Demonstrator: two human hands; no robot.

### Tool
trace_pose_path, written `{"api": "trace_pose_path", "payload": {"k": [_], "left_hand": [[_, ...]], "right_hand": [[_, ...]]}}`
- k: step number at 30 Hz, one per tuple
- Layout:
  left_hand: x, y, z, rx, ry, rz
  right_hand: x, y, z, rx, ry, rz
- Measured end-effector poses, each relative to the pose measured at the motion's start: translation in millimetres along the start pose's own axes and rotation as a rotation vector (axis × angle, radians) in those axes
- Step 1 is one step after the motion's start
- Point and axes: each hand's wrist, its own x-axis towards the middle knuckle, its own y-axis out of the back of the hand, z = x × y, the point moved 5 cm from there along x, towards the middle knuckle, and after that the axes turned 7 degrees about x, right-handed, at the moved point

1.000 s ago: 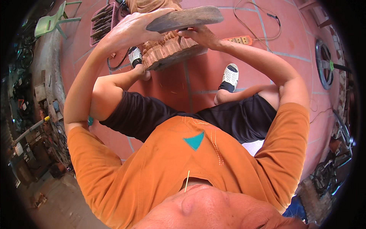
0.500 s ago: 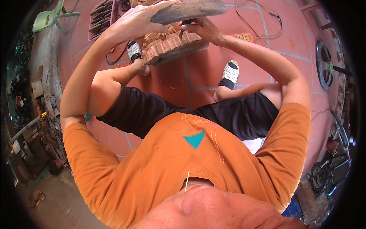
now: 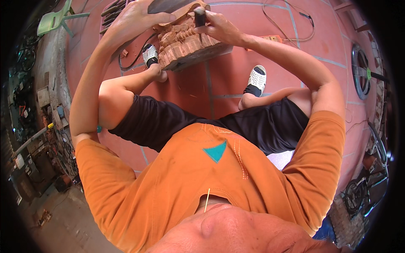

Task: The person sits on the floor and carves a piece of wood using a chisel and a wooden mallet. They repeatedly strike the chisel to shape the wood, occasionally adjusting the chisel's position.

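My left hand [image 3: 138, 19] is wrapped round a dark, worn wooden mallet [image 3: 169, 5] at the top edge, its far part cut off by the frame. My right hand [image 3: 220, 28] grips the dark handle of a chisel [image 3: 200, 17], which stands roughly upright with its blade down against a carved wood block [image 3: 192, 49]. The reddish-brown block has a rough, grooved relief on top and rests on the floor in front of me, beyond my knees. The chisel's tip is too small to make out against the carving.
My feet in white perforated shoes [image 3: 257, 79] flank the block on the red tile floor [image 3: 185, 90]. A pink tray [image 3: 105, 21] of tools lies far left, near a green plastic chair [image 3: 55, 21]. A cable and an orange power strip [image 3: 272, 39] lie right; a wheel [image 3: 360, 71] stands farther right.
My left hand and the mallet have moved left and away, off the space above the chisel. My right hand has shifted slightly left, and the chisel handle now shows plainly.
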Motion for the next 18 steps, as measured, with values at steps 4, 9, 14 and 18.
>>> {"api": "trace_pose_path", "payload": {"k": [4,9,14,18], "left_hand": [[-8.7,1.8,1.1,-0.053,0.059,0.008],[-13.6,5.0,18.4,0.003,-0.017,-0.015],[-17.1,2.6,16.1,-0.093,-0.286,0.149],[-17.6,-12.5,26.0,0.029,-0.214,0.063]], "right_hand": [[-27.8,7.1,14.5,0.304,0.085,0.116],[-34.9,3.7,11.8,0.146,0.032,0.046],[-30.9,0.3,11.5,0.134,-0.014,-0.01],[-32.4,2.4,13.5,0.111,-0.027,-0.028]]}}
